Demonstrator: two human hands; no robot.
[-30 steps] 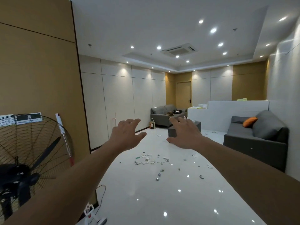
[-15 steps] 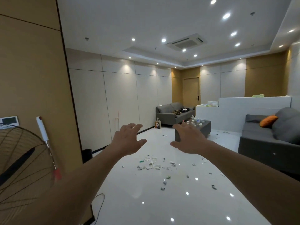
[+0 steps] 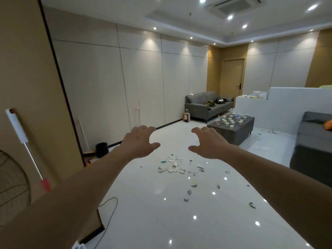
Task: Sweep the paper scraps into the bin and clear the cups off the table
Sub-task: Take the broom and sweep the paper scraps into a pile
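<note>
Both my arms reach forward at chest height. My left hand (image 3: pixel 139 141) and my right hand (image 3: pixel 209 143) hang in the air with loosely bent fingers and hold nothing. Paper scraps (image 3: pixel 175 166) lie scattered on the glossy white floor beyond and below the hands, with more scraps (image 3: pixel 252 204) to the right. A dark grey low table (image 3: pixel 239 131) stands farther back on the right and carries several small white cups (image 3: pixel 227 122) and two bottles. A black bin (image 3: pixel 102 149) stands by the left wall, next to a broom and dustpan (image 3: pixel 88 153).
A mop handle (image 3: pixel 27 144) leans on the tan wall at left, above a fan grille (image 3: pixel 12 184). A cable (image 3: pixel 109 211) trails on the floor. A grey sofa (image 3: pixel 312 146) sits at right, another sofa (image 3: pixel 206 105) at the back, near a paper bag (image 3: pixel 186 116).
My view has turned left and moved forward: the bin and broom have come into sight, the fan has slid off left, the table shows fully. My fingers have curled slightly.
</note>
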